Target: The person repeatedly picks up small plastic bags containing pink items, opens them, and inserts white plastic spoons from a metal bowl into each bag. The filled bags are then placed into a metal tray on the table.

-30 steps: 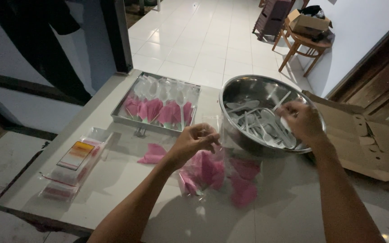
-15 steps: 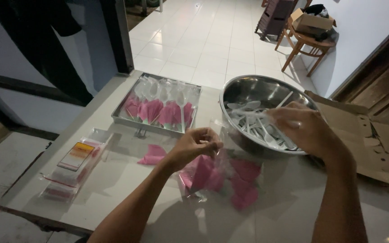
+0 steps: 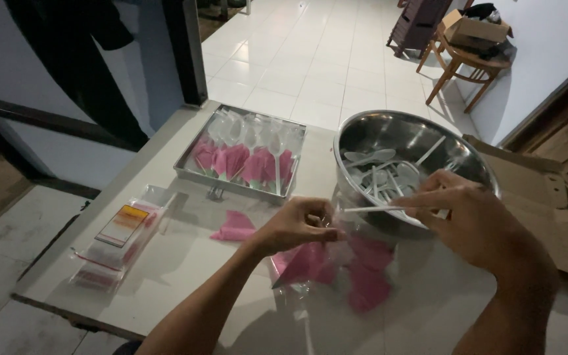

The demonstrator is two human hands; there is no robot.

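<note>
In the head view, the left hand (image 3: 297, 227) pinches the mouth of a clear plastic sleeve (image 3: 310, 266) holding a folded pink napkin (image 3: 307, 263), just in front of the steel bowl (image 3: 363, 131). The right hand (image 3: 474, 227) pinches a clear plastic spoon (image 3: 373, 209) by its handle, tip toward the sleeve; the spoon's bowl end is hidden behind the fingers, and the dim light blurs the sleeve's edges.

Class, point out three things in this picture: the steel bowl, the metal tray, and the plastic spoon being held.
steel bowl (image 3: 474, 164): head view, bare inner wall at its right side.
metal tray (image 3: 231, 186): head view, near rim.
plastic spoon (image 3: 376, 209): head view, middle of its handle, between the left hand (image 3: 300, 227) and right hand (image 3: 474, 223).
</note>
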